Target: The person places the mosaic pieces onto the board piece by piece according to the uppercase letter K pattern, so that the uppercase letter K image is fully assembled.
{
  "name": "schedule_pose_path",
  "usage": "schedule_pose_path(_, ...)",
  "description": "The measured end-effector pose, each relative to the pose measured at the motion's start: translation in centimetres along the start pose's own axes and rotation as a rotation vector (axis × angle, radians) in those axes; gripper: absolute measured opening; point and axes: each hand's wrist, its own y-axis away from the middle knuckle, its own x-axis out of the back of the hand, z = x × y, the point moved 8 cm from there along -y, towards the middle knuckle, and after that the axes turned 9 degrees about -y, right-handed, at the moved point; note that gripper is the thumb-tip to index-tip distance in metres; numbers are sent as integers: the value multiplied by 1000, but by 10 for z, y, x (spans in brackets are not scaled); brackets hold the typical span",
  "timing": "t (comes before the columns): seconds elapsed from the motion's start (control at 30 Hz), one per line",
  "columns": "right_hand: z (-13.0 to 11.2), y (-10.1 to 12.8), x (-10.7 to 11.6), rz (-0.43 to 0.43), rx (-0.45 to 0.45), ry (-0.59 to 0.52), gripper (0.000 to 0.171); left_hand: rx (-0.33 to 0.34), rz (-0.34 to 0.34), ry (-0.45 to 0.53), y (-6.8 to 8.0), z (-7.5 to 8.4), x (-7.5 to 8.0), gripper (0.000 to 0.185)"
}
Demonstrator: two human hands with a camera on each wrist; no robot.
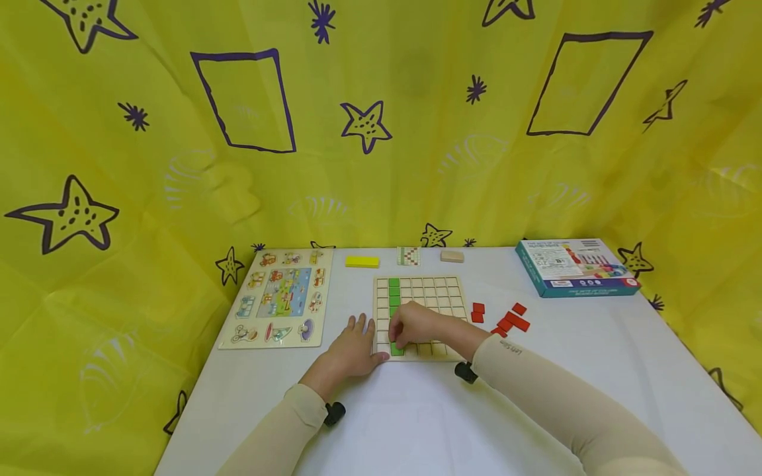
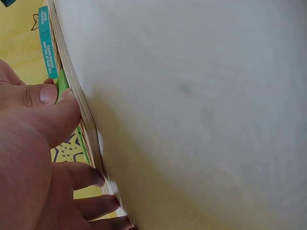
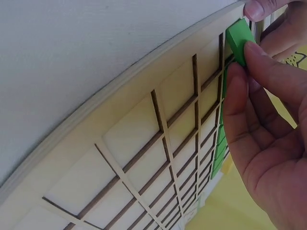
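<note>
A wooden grid board [image 1: 439, 299] lies on the white table [image 1: 417, 423]. A column of green tiles [image 1: 393, 291] fills its second row of cells from the left. My right hand [image 1: 400, 342] pinches one green tile [image 3: 238, 39] at the board's near edge, in that same column. My left hand [image 1: 360, 330] lies flat on the table beside the board's left edge. Its thumb [image 2: 45, 96] touches the near left corner of the board [image 2: 84, 112], close to the held tile [image 2: 61, 86]. Several loose red tiles [image 1: 510, 320] lie to the right of the board.
An animal peg puzzle [image 1: 280, 297] lies to the left. Behind the board are a yellow block [image 1: 362, 262], a pattern card [image 1: 408, 256] and a plain wooden block [image 1: 452, 256]. A teal box [image 1: 574, 266] sits at the far right. Yellow star-print cloth [image 1: 381, 132] hangs behind.
</note>
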Motion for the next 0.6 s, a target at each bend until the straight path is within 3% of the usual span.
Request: schedule_pose_path(0.6, 2, 1, -6, 48, 34, 51, 10, 6, -10, 8, 3, 2, 3, 84)
